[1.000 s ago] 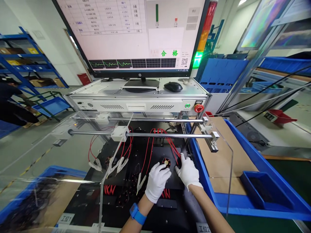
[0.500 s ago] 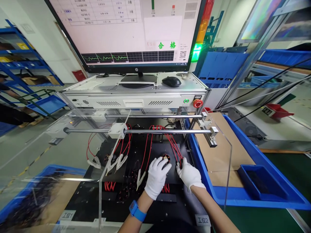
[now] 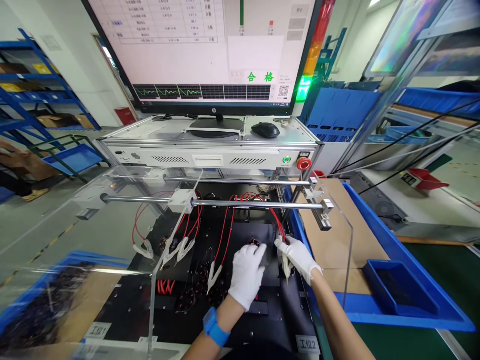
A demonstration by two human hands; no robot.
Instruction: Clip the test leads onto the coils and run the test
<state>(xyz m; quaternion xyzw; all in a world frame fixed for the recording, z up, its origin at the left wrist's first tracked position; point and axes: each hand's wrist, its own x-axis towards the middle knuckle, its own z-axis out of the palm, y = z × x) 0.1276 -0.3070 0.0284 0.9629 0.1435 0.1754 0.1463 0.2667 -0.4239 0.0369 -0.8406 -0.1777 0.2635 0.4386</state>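
My left hand [image 3: 247, 275], in a white glove, reaches over a small ring-shaped wound stator [image 3: 254, 242] on the black plate. Its fingers are bent at the near edge of the stator and cover most of it. My right hand [image 3: 298, 256], also gloved, is closed around a bunch of white test clips [image 3: 286, 262] on red wires [image 3: 278, 222], at the plate's right side. The clip tips point down toward me. Another white clip [image 3: 214, 277] lies left of my left hand, beside several dark wound stators [image 3: 187, 299].
A clear acrylic cover [image 3: 153, 300] and metal rails [image 3: 255, 204] stand over the fixture. More white clips [image 3: 183, 250] lie on its left half. A blue tray [image 3: 375, 312] holding cardboard is at right. Behind are a monitor [image 3: 213, 111] and a red stop button [image 3: 304, 163].
My right hand has shifted slightly right, drawing the clips and red wires toward the plate's right edge. My left hand stays by the stator, having moved slightly. The view has tilted a little.
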